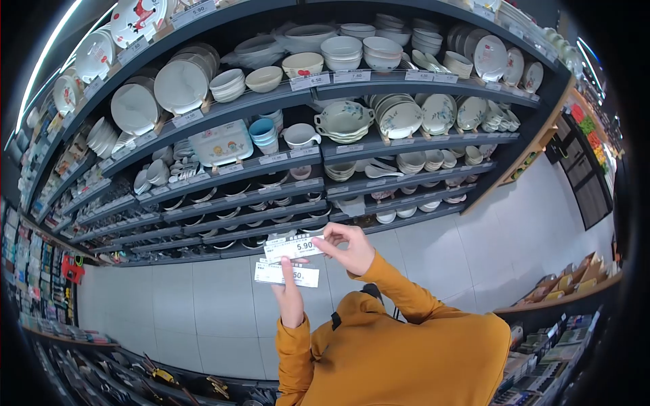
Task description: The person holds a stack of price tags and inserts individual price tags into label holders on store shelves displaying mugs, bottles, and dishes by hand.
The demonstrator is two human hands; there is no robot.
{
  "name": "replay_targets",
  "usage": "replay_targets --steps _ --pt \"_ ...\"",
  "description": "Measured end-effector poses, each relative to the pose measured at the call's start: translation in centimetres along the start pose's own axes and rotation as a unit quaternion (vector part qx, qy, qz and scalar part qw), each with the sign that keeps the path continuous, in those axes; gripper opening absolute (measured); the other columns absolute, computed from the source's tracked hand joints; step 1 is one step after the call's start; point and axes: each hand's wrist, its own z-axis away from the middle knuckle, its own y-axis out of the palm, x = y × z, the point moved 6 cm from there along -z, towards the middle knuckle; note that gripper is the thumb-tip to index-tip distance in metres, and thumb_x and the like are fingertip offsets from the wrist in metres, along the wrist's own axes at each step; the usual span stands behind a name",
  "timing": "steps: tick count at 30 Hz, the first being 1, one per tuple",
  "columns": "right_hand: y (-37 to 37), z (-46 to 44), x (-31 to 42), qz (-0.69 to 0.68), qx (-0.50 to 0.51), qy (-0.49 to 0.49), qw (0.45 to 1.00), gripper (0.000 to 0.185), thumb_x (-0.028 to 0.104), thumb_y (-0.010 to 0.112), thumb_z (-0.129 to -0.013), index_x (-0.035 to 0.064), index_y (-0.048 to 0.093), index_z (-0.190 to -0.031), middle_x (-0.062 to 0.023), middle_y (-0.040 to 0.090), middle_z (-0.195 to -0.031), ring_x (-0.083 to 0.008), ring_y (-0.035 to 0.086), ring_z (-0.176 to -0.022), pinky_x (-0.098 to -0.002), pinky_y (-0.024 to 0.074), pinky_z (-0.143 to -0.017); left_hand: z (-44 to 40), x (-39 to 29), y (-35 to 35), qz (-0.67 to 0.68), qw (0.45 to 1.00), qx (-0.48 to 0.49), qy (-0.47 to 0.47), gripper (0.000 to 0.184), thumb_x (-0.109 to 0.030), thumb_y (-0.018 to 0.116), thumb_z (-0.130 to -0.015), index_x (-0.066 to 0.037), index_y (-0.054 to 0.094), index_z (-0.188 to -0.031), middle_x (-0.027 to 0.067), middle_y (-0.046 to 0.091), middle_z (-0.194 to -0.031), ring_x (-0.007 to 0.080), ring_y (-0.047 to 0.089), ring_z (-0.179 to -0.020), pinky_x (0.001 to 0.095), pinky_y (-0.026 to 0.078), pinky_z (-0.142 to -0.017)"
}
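Observation:
Two paper price labels are held in front of my body, above the floor. The upper price label [288,250] reads 5.90, and the lower price label [308,278] shows below it, partly covered by my thumb. My left hand [291,301] grips the labels from below, thumb on the front and fingers mostly hidden behind. At the right edge of the upper label, my right hand [352,247] pinches it between thumb and index finger. Both sleeves are mustard coloured.
Ahead stands a long dark shelf unit [257,166] with several tiers of plates, bowls and cups, priced along the edges. A pale tiled floor [223,298] lies between it and me. Low racks of goods [555,338] stand behind, and a dark crate stand [586,169] is at far right.

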Motion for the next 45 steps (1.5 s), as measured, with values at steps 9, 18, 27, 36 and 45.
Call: replay_targets --steps 9,18,27,36,45 --pt "0.6 -3.3 -0.5 -0.060 -0.040 0.020 0.997 0.019 0.015 0.063 -0.091 -0.0005 0.058 -0.080 -0.0024 0.062 -0.076 -0.0059 0.057 -0.068 -0.0213 0.0470 -0.060 -5.3 1.7 0.4 0.102 0.989 -0.106 0.001 0.055 -0.045 0.026 -0.103 0.001 0.051 -0.119 0.0091 0.059 -0.110 0.0150 0.055 -0.096 0.0278 0.043 -0.085" --pt "1.6 -10.9 -2.0 -0.028 -0.003 -0.012 1.000 0.024 0.017 0.062 -0.092 -0.0020 0.057 -0.079 -0.0038 0.061 -0.072 -0.0070 0.058 -0.066 -0.0216 0.0472 -0.060 -11.1 1.4 -0.3 -0.002 0.998 -0.041 0.054 0.037 -0.027 0.042 -0.101 0.005 0.053 -0.114 0.0093 0.059 -0.109 0.0136 0.054 -0.096 0.0269 0.042 -0.084" --pt "0.9 -11.3 -3.8 -0.047 -0.052 0.021 0.997 0.019 0.014 0.062 -0.091 -0.0012 0.056 -0.081 -0.0039 0.062 -0.076 -0.0062 0.056 -0.064 -0.0207 0.0454 -0.058 -13.8 3.0 0.1 0.066 0.997 -0.005 -0.041 0.041 -0.037 0.036 -0.103 -0.002 0.056 -0.103 0.0071 0.061 -0.095 0.0065 0.054 -0.070 0.0214 0.040 -0.055" --pt "-0.8 -24.4 4.0 0.134 -0.089 -0.216 0.963 0.020 0.010 0.064 -0.087 0.0001 0.062 -0.105 -0.0076 0.067 -0.097 -0.0131 0.064 -0.085 -0.0279 0.0506 -0.079 -14.8 2.1 -3.7 0.049 0.995 0.062 -0.063 0.034 -0.032 0.038 -0.102 -0.002 0.053 -0.109 0.0132 0.061 -0.110 0.0230 0.066 -0.099 0.0212 0.046 -0.048" --pt "-0.6 -39.3 6.8 0.305 -0.102 -0.299 0.898 0.015 0.012 0.063 -0.089 0.0014 0.061 -0.100 -0.0082 0.068 -0.093 -0.0136 0.066 -0.085 -0.0263 0.0513 -0.077 -15.8 -2.4 -3.9 0.200 0.955 0.167 -0.142 0.047 -0.021 0.036 -0.101 -0.002 0.029 -0.143 0.0169 0.045 -0.140 0.0296 0.055 -0.119 0.0359 0.047 -0.097"
